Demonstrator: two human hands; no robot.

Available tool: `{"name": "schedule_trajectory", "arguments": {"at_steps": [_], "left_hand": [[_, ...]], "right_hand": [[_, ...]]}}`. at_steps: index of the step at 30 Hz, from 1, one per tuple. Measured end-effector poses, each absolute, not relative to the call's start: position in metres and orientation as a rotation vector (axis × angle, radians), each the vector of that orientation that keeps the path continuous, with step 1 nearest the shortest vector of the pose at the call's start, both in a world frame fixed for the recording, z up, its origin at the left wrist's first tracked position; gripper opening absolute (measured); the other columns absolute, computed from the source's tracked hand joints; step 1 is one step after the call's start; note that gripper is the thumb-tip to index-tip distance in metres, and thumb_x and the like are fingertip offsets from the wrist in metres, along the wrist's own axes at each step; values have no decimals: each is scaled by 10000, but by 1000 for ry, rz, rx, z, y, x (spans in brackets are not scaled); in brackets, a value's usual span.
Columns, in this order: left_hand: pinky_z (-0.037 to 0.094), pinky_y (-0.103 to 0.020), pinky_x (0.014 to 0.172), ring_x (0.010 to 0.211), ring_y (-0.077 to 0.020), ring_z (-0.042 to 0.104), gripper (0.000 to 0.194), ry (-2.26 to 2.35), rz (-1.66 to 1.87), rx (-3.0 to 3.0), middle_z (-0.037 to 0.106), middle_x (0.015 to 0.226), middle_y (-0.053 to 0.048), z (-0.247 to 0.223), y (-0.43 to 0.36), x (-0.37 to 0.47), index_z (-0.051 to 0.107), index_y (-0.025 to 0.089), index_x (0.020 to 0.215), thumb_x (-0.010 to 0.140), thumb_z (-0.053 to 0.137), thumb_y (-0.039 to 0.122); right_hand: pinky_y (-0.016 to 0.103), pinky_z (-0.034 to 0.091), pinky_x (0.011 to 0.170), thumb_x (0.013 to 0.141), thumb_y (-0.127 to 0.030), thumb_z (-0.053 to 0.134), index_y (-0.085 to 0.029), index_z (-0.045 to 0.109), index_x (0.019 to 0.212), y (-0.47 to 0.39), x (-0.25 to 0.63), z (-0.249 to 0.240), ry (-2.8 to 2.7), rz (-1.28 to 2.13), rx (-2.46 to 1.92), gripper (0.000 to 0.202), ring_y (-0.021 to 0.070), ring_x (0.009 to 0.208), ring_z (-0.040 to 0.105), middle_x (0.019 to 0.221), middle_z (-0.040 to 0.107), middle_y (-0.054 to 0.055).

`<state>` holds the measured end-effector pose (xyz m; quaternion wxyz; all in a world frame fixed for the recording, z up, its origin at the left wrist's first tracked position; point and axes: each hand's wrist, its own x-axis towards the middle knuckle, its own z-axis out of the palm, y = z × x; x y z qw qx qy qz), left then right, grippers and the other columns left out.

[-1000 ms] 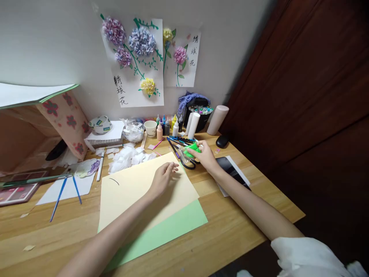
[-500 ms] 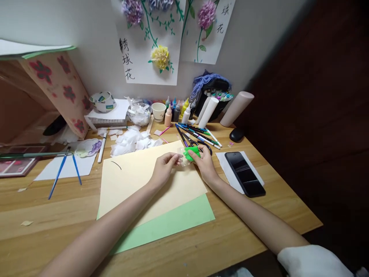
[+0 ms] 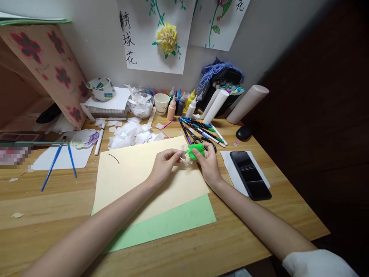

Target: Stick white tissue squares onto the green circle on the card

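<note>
My right hand (image 3: 209,163) is closed on a bright green piece (image 3: 196,151), with the thumb pressed on its front. Joined to or lying against that piece is a clear plastic wrapper (image 3: 188,158); my left hand (image 3: 165,164) pinches its left edge between thumb and fingers. Both hands are held over the right part of a cream sheet (image 3: 138,173), which has a short dark curved line at its upper left. Under the cream sheet lies a green sheet (image 3: 167,227), showing along the front. Whether the green piece is inside the wrapper cannot be made out.
Behind the hands lie scissors (image 3: 197,139), several pens (image 3: 201,129) and white paper scraps (image 3: 129,132). Paint bottles and a paper cup (image 3: 162,104) stand near the wall. A phone (image 3: 250,175) lies at the right, brushes (image 3: 54,165) at the left.
The camera view has tilted down and shifted slightly, so the wall pictures sit higher in view. Both hands keep their hold on the green piece and the wrapper.
</note>
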<state>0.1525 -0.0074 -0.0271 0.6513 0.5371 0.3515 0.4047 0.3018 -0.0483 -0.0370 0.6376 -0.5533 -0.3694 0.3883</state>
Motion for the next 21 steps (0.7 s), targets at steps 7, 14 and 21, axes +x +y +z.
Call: {"name": "schedule_trajectory", "arguments": {"at_steps": [7,14,21], "left_hand": [[479,-256,685,661,-127,576,344,831,943,1206,658,708,-39,-28,-6,152,698,125,795,754,623,458],[484,-252,684,650,-115,572,362,845,949,1165,662,740,-38,-29,-4,153,697,129,802,749,622,479],[496,-260,674,656,-119,592,341,855,927,1221,681,771,-46,-27,-8,153,695,134,839,757,625,458]], "right_hand": [[218,501,529,683,-418,730,-239,377,906,-49,300,-36,-852,889,-1267,454,101,579,596,727,628,-52],[210,480,514,682,-403,728,-244,373,904,-50,300,-35,-859,888,-1281,448,109,606,600,753,627,-52],[219,487,528,696,-398,717,-241,378,913,-51,301,-36,-863,842,-1289,432,109,600,593,753,621,-46]]}}
